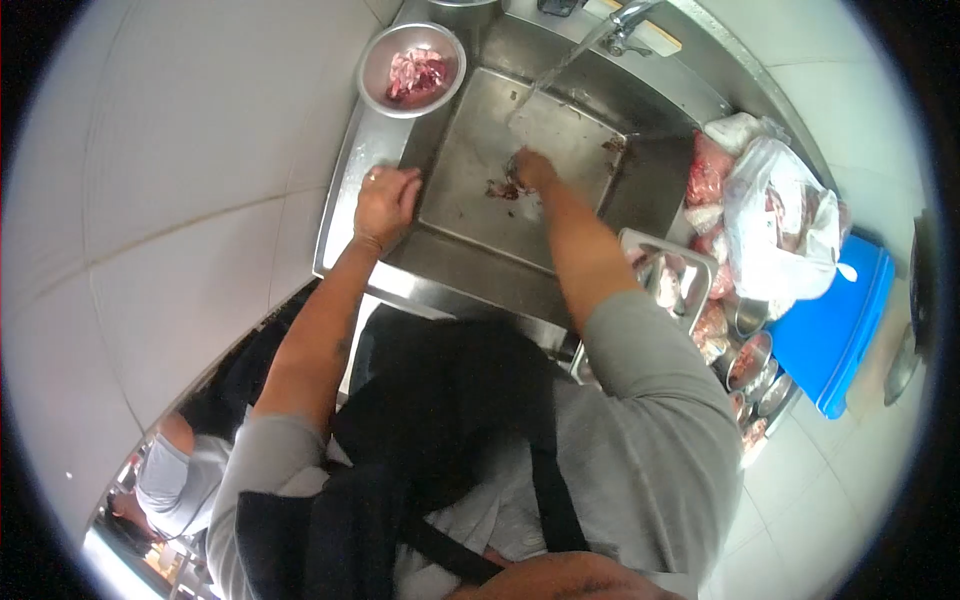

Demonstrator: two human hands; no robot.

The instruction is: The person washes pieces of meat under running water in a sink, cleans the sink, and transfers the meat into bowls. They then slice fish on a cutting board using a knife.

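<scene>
Apron (440, 390) in black lies nearest, at six o'clock from the middle of the sink (482, 125). Beyond it, the left hand (388, 207) is at nine o'clock, over the sink's side ledge, its fingers partly curled; I cannot tell whether they close on anything. The right hand (536, 170) reaches down into the middle of the basin, fingertips bunched at some dark scraps (503, 189) on the metal floor; whether its grip is clamped on them or merely touching cannot be told. A metal tray (670, 246) of pale pieces sits at four o'clock beside the basin. Past it, red-filled bags (710, 168) stand at three o'clock, just beside a white plastic bag (752, 232) with pieces showing inside, and a blue panel (840, 318) slants out at four o'clock. Farther along the ledge, at ten to eleven o'clock, a metal bowl (377, 75) holds pink and red meat (416, 76). Farthest, at one o'clock, the tap (628, 16) sends a stream of water (555, 76) slanting into the sink.
</scene>
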